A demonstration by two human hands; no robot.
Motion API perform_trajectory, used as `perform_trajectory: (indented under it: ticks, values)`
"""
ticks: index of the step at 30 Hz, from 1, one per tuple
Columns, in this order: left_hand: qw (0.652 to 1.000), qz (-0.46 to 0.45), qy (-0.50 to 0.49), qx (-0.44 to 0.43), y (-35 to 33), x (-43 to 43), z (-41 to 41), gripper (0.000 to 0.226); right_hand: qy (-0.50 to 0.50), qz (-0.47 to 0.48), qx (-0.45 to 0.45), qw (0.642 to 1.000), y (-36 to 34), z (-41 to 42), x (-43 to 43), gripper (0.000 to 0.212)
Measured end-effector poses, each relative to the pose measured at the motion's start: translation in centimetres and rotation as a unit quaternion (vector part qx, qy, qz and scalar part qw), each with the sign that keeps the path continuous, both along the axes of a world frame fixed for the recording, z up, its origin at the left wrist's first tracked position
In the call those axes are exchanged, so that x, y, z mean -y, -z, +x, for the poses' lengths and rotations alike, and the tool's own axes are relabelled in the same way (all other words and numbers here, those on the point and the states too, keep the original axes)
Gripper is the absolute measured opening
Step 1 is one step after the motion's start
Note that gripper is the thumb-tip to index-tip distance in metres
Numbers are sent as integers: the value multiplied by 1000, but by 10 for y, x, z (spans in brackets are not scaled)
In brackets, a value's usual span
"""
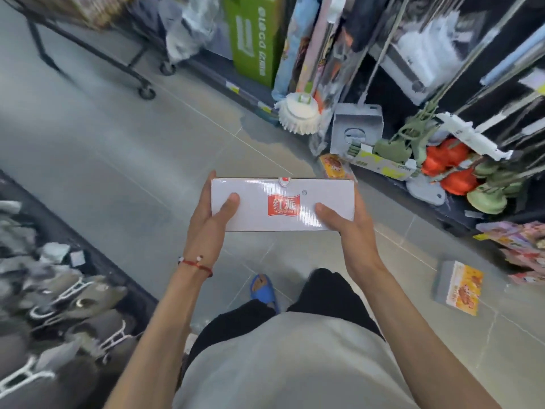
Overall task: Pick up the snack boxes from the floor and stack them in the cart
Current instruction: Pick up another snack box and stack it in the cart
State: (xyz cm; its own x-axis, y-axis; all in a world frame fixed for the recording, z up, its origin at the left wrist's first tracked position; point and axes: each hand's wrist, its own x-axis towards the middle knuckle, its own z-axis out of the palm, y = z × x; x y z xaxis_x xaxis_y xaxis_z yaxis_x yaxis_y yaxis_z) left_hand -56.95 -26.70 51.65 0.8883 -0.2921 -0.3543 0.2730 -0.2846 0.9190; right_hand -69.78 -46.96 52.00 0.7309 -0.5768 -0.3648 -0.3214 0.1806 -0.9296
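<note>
While I stand in the shop aisle, I hold a white snack box (283, 205) flat in front of me above the tiled floor (118, 160), its red logo facing up. My left hand (211, 219) is clenched on the box's left end, thumb on top and the other fingers underneath, and my right hand (343, 224) grasps the right end the same way, so each grip is closed on the white snack box. A red string bracelet (196, 264) sits on my left wrist. Taking the white snack box as the mark: below it and to its right, a second snack box (458, 287) with an orange and yellow face lies on the floor, well apart from my hands. Just beyond the white snack box's far right corner, another orange snack box (333, 166) lies on the floor against the base of the shelving. Beyond that a white round mop head (298, 113) hangs near the floor, with orange and green plungers (460, 169) farther right. Far beyond the white snack box, up to its left, stands the wheeled cart (88, 45), blurred, its caster on the floor. Directly under the white snack box I see my blue slipper (264, 290).
</note>
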Motion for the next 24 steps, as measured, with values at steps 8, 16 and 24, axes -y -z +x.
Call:
perform_trajectory:
  ticks: [8, 16, 24]
  values:
    - [992, 20, -127, 7, -1, -37, 68, 59, -85, -32, 1, 996, -2, 108, -23, 65]
    - [980, 68, -170, 73, -4, -29, 173, 67, -166, -80, 10, 983, 14, 249, -9, 82]
    - [972, 86, -213, 47, -11, -19, 273, 88, -258, -82, 0, 963, 8, 397, 7, 81]
